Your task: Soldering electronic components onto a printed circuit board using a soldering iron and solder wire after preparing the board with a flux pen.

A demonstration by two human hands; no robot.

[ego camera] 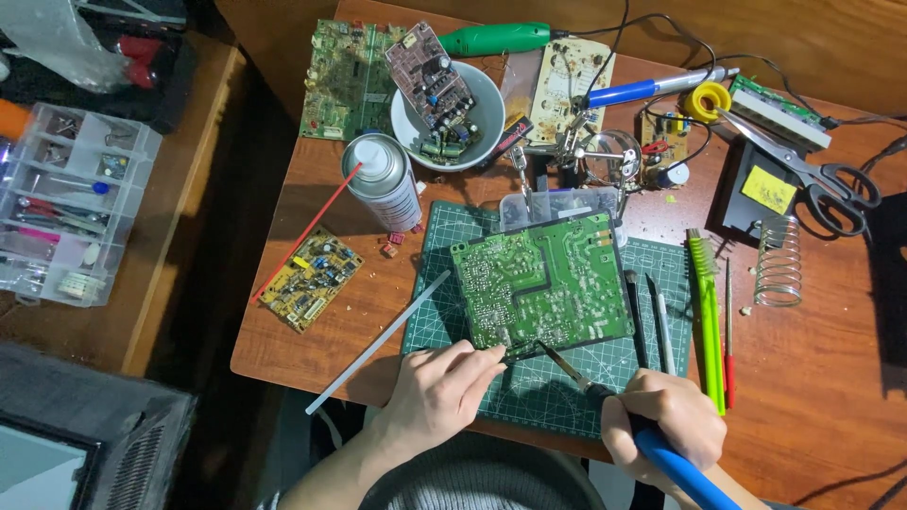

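- green board (540, 281) flat on cutting mat (557, 392), solder side up, mid-desk.
- left hand (436, 389) pinching tweezers (518, 352) at the board's near edge.
- right hand (664, 416) clenched round blue iron (675, 463), tip touching the same spot.
- judged mid-rework: joint under heat, board not yet lifted.
- spray can (385, 179), bowl (491, 109) of boards behind; scissors (812, 175) far right.

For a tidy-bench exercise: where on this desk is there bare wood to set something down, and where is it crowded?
Bare wood lies right of the red screwdriver, below the coil stand, and between the spray can and yellow board. The far edge around the white bowl and scissors is crowded.
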